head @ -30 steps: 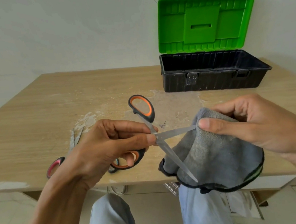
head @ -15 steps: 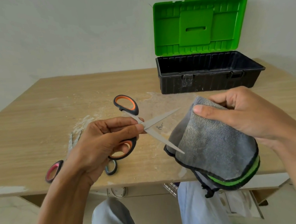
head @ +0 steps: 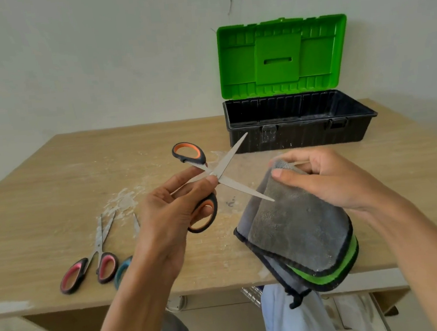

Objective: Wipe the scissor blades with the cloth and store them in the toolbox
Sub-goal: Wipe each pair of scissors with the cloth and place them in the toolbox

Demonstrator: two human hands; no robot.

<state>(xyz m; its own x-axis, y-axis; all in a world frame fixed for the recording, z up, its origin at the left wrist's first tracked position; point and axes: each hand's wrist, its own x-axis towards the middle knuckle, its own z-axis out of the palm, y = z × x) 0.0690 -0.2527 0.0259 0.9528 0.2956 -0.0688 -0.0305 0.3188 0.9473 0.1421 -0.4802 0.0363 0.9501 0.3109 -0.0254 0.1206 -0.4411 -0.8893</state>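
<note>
The left grip (head: 169, 220) holds the orange-handled scissors (head: 227, 159) in the air above the counter (head: 53, 181). Its thumb and forefinger pinch them at the pivot, and a finger is curled through the lower handle loop. The blades are spread wide. One points up and away towards the toolbox (head: 302, 136), and the other slants down to the right with its tip over the cloth (head: 298, 227); whether that tip touches the fabric cannot be told.

The right grip (head: 330, 178) is closed on the cloth's folded top edge, thumb in front and fingers curled behind. The grey cloth hangs from it, and its lower corner, trimmed in black and green, drops past the counter's front edge.

The toolbox sits at the back right of the counter, close to the right edge. Its green lid (head: 281, 57) stands upright by the wall, and the black tray is open at the top. A strip of bare wood lies between the raised blade tip and the toolbox front.

Pink-handled scissors (head: 98, 254) lie flat near the front left edge. Just beside them, teal-handled scissors (head: 122, 270) are partly hidden behind the left wrist. White dust (head: 124, 201) marks the middle of the counter.
</note>
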